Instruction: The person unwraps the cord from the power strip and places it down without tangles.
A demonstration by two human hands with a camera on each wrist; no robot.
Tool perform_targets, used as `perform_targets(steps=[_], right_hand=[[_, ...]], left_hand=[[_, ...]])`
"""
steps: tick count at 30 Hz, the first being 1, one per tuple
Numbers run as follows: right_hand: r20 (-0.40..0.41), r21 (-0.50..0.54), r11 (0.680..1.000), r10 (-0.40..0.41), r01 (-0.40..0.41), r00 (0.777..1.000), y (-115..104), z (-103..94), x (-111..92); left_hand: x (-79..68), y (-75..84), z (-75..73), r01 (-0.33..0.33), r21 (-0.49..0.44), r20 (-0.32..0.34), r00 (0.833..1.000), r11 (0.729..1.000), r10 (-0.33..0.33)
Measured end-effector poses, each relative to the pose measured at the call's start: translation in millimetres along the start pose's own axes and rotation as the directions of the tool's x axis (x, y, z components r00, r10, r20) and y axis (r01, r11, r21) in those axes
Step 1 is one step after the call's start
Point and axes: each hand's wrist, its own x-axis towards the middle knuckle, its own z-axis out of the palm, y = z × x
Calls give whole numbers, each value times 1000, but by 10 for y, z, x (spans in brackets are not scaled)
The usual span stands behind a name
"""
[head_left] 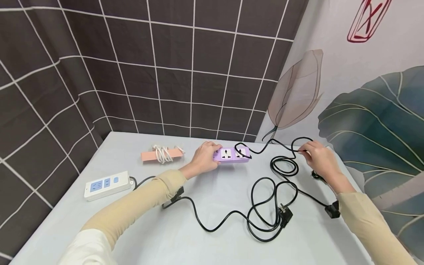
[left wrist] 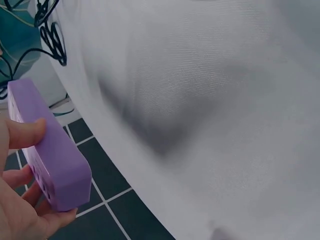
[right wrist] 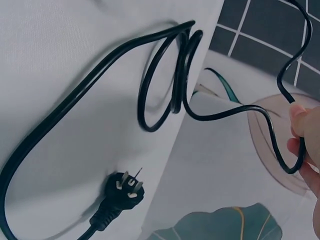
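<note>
My left hand [head_left: 206, 156] grips the left end of a purple power strip [head_left: 228, 161], held over the back of the table. In the left wrist view the thumb lies along one side of the power strip [left wrist: 60, 155] and the fingers are beneath it. At the back right, my right hand [head_left: 319, 158] pinches a black power cord [right wrist: 215, 118] between thumb and fingers. From that hand the cord runs left toward the purple strip, and coiled loops hang below it. Beneath these, in the right wrist view, is a black plug [right wrist: 122, 192] with bare prongs.
A pink-orange power strip [head_left: 149, 156] wrapped in white cord [head_left: 163, 154] lies at the back left. Nearer, a white power strip [head_left: 110, 188] has blue sockets. Its black cord crosses the table to loops by a plug [head_left: 285, 215]. Another black plug [head_left: 332, 209] lies near the right edge.
</note>
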Motion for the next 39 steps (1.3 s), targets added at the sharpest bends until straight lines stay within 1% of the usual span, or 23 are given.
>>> perform_targets(steps=[5, 8, 12, 15, 19, 24, 31, 39], right_hand=[[18, -12, 998, 66, -66, 998, 51, -46, -59], [23, -14, 996, 90, -89, 996, 70, -68, -103], [41, -18, 992, 125, -124, 991, 85, -90, -176], [69, -20, 985, 171, -170, 983, 98, -114, -246], [91, -22, 976, 216, -215, 972, 127, -132, -353], [108, -14, 972, 235, -234, 966, 137, -136, -464], [180, -10, 963, 268, -270, 947, 158, -128, -560], [228, -15, 960, 275, -279, 934, 199, -88, -668]], left_hand=[[21, -3, 36, 2, 20, 9, 1000, 1000, -2], [38, -20, 62, 4, 38, 24, 1000, 999, -5], [44, -49, 96, 31, 67, 67, 997, 997, -36], [40, -66, 120, 58, 73, 96, 993, 996, -65], [59, -91, 150, 69, 67, 103, 992, 995, -75], [95, -118, 183, 86, 69, 121, 988, 994, -94], [124, -165, 234, 128, 68, 149, 979, 989, -137], [155, -209, 320, 171, 59, 156, 972, 984, -178]])
